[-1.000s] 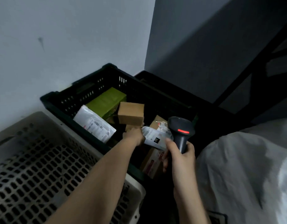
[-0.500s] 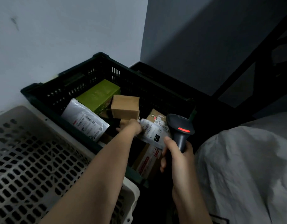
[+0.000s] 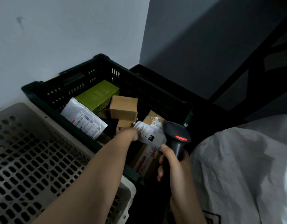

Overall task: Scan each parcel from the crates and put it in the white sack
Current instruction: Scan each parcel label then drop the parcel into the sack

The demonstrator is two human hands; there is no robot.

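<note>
Reaching into the dark crate (image 3: 42, 92) with the left hand (image 3: 130, 135), gripping a small white parcel (image 3: 150, 135) by its left edge; fingers hidden under the parcel, so only the hold itself showing, not how they curl. Hanging just above a taped cardboard box (image 3: 146, 160) near the crate's front corner, the parcel tilting label-up, its print too blurred for reading. Gripping the black scanner (image 3: 176, 135) by its handle with the right hand (image 3: 173, 165), thumb up along the grip, red light glowing on the head, the head almost touching the parcel's right edge. Lying deeper in the crate: a green box (image 3: 97, 94), a brown carton (image 3: 124, 108), a white mailer (image 3: 83, 118). Bulging at the right, the white sack (image 3: 236, 167), cut off by the frame edge. Sitting at lower left, a pale perforated crate (image 3: 34, 159), partly cropped.
</note>
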